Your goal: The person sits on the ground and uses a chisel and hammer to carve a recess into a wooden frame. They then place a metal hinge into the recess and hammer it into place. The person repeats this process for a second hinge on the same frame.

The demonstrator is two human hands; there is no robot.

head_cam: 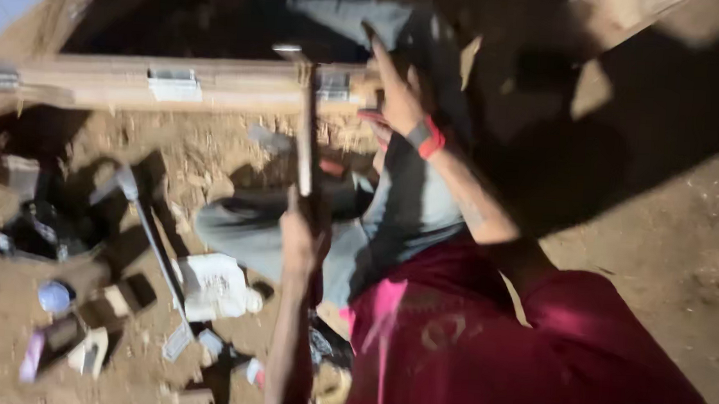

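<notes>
Above the dirt floor, left hand [302, 242] grips the hammer [305, 117]; right hand [400, 89] rests open on the wooden beam [218, 88], brackets already mounted.

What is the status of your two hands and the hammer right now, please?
Left hand in closed grip on hammer, head up by wooden beam. Right hand open against the beam. Metal brackets on beam; tools and scraps on dirt.

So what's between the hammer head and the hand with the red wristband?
In the head view, a small metal bracket on the wooden beam lies between the head of the hammer and the right hand.
</notes>
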